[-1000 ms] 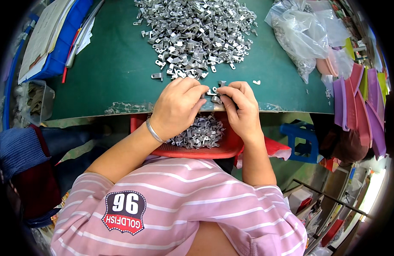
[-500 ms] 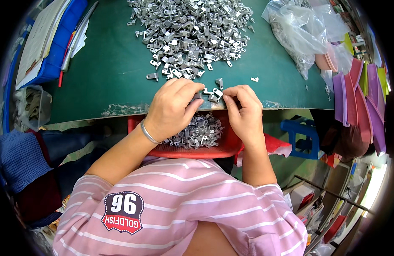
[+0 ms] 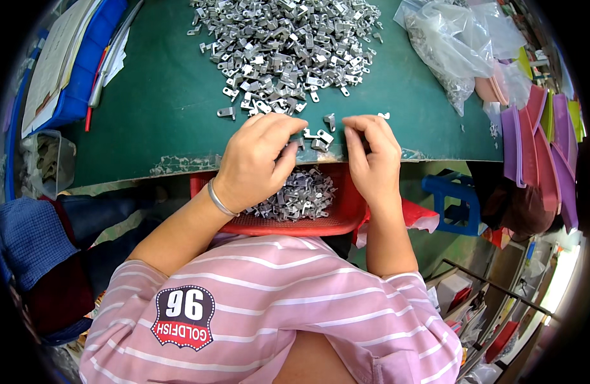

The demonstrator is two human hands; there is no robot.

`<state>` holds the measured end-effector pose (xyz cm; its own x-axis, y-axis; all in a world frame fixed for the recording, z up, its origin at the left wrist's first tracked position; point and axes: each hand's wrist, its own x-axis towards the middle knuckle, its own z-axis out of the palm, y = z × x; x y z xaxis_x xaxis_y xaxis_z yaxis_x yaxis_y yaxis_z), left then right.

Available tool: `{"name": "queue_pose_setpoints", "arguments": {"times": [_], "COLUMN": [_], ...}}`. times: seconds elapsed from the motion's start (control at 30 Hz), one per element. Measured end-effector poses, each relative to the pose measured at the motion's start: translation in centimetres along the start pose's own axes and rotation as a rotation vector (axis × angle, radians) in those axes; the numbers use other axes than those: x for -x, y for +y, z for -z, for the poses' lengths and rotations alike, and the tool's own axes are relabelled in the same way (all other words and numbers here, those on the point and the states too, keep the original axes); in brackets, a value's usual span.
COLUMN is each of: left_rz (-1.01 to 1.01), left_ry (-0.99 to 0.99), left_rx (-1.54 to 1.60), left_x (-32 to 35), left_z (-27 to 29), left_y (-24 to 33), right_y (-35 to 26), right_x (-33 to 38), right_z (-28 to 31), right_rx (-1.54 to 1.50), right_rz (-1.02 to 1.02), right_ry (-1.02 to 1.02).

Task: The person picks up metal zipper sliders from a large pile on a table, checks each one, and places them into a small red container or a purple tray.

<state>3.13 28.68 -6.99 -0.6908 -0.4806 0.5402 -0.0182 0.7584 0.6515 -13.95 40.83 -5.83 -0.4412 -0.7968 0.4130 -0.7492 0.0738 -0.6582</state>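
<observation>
Several small silver metal brackets (image 3: 320,139) lie together near the front edge of the green table, between my two hands. My left hand (image 3: 259,150) is beside their left side, thumb and forefinger apart, nearest a bracket at the group's left end. To the right of the group, my right hand (image 3: 375,153) is raised with fingers curved and the thumb slightly apart from the forefinger; nothing shows between them. One single bracket (image 3: 330,121) stands just beyond the group. Farther back spreads a large heap of the same brackets (image 3: 288,51).
Below the table edge, a red plastic basket (image 3: 279,228) holds more brackets (image 3: 301,195). A blue tray (image 3: 84,96) with papers stands at the left, near a clear plastic tub (image 3: 64,163). Clear plastic bags (image 3: 445,45) lie back right; a blue stool (image 3: 458,205) stands below.
My right hand has moved right and slightly away from the small bracket group, leaving those brackets on the table. My left hand has stayed nearly in place, its thumb and forefinger still apart.
</observation>
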Motion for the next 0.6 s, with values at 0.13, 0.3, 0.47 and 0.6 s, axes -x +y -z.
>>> {"name": "queue_pose_setpoints", "arguments": {"times": [0.13, 0.3, 0.47, 0.6], "left_rz": [-0.017, 0.028, 0.026, 0.003], "left_ry": [-0.059, -0.067, -0.046, -0.015], "left_rx": [-0.053, -0.068, -0.111, -0.12], "left_x": [-0.5, -0.5, -0.5, -0.5], "left_z": [-0.1, -0.2, -0.5, -0.7], "left_y": [0.5, 0.8, 0.7, 0.6], "right_y": [0.2, 0.5, 0.1, -1.5], "right_x": [-1.0, -0.7, -0.2, 0.4], "right_z": [-0.8, -0.1, 0.6, 0.2], "right_rx": [0.072, -0.022, 0.113, 0.065], "right_rz": [-0.047, -0.1, 0.019, 0.173], "right_ry": [-0.025, -0.08, -0.053, -0.127]}}
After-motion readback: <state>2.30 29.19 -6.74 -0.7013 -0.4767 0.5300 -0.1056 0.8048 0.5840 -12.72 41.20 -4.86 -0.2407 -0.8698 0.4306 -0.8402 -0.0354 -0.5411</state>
